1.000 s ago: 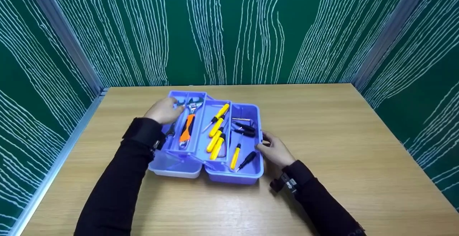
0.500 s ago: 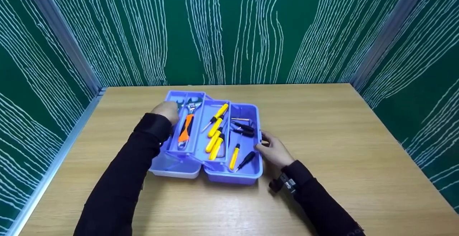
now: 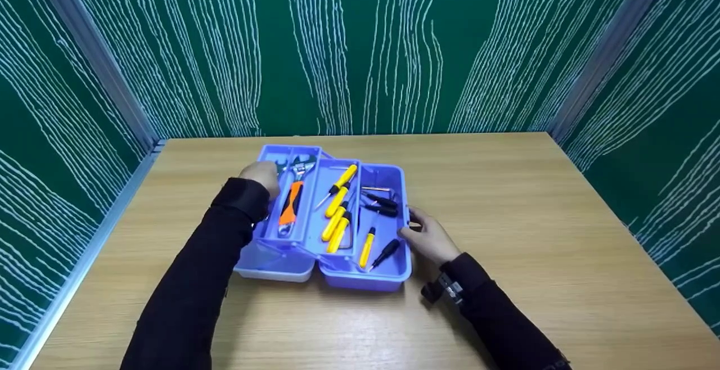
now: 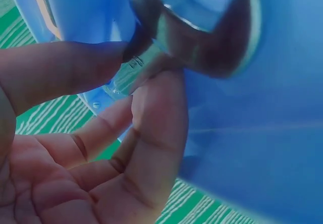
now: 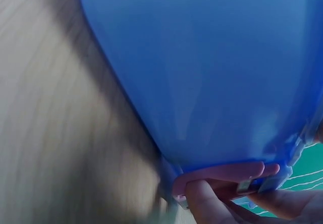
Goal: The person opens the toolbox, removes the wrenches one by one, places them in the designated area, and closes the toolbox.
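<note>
An open blue plastic toolbox (image 3: 365, 280) stands on the wooden table. My left hand (image 3: 261, 176) reaches into the raised left tray (image 3: 289, 149), beside an orange-handled adjustable wrench (image 3: 289, 207). In the left wrist view, the left hand (image 4: 133, 65) pinches a shiny metal tool (image 4: 202, 37) between thumb and forefinger, against the blue plastic (image 4: 262, 133). My right hand (image 3: 424, 235) grips the toolbox's right wall. In the right wrist view, the right hand's (image 5: 222, 193) fingers curl round the rim of the blue wall (image 5: 202, 72). Yellow screwdrivers (image 3: 337, 218) and black ones (image 3: 385, 207) lie in the right tray.
The wooden table (image 3: 506, 218) stretches to the right and in front of the toolbox. Green panels with white lines (image 3: 360, 49) close it in at the back and both sides. A metal rail (image 3: 84, 263) runs along the left edge.
My left hand has slid slightly inward over the left tray and its fingers have curled down into it. My right hand has stayed on the toolbox's right wall.
</note>
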{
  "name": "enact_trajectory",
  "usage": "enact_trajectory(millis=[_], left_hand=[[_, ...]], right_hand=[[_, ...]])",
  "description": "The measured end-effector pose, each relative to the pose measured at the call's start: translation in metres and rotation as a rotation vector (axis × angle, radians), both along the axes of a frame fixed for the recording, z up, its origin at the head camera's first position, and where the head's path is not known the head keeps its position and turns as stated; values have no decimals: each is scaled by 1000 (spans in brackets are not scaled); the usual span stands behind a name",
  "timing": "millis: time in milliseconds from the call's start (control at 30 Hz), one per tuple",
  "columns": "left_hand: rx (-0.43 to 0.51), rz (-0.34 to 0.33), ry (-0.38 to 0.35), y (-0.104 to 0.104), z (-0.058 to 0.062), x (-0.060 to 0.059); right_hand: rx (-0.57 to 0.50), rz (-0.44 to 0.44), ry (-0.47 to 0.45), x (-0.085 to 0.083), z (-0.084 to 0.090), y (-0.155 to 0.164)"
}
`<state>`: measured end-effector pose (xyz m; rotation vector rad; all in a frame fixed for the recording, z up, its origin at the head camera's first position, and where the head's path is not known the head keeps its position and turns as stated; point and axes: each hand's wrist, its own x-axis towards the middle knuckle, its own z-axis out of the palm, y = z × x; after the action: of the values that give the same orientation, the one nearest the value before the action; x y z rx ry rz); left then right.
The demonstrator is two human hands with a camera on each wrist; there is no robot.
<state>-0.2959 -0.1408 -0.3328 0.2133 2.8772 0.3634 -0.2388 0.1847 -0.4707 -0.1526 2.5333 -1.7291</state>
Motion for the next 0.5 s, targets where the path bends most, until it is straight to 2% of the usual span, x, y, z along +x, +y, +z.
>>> enact_trajectory(millis=[133,333,500], left_hand=[[-2,8,-34,-1,3,0],[1,10,-7,-5,8,2],[26,29,-24,-9,11,3]], right_hand=[[-3,-9,-11,1,1,-1],[-14,1,-15,-1,1,0],[-10,8,-9,1,3,-1]])
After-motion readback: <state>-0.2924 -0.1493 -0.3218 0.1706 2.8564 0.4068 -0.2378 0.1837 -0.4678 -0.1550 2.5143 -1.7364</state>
